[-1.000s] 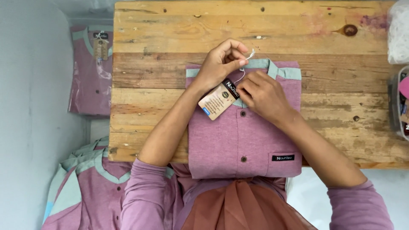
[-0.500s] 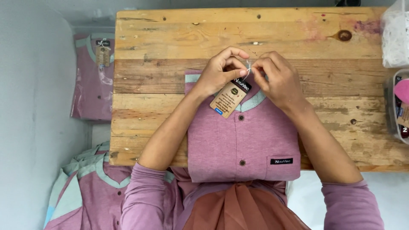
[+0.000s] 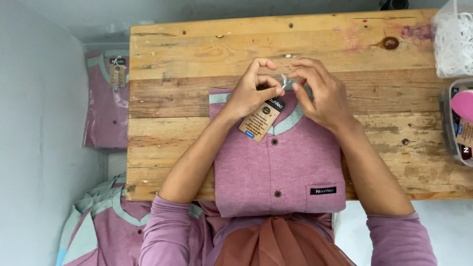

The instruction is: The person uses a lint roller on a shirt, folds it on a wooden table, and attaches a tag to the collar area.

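Centrally, hands point(image 3: 286, 93) over shirt point(image 3: 281, 167) collar.

The two hands are covering the middle of the folded pink shirt's grey-green collar point(image 3: 219, 98), and what the fingertips are pinching there is too small to tell. The clear plastic tub of white loops point(image 3: 452, 42) and the container with a pink lid point(image 3: 460, 123) are running off the right edge.

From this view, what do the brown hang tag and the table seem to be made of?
Brown hang tag: seemingly matte kraft cardboard; flat, stiff, dull surface. Table: rough unfinished wood planks; visible grain, knots, cracks, stains.
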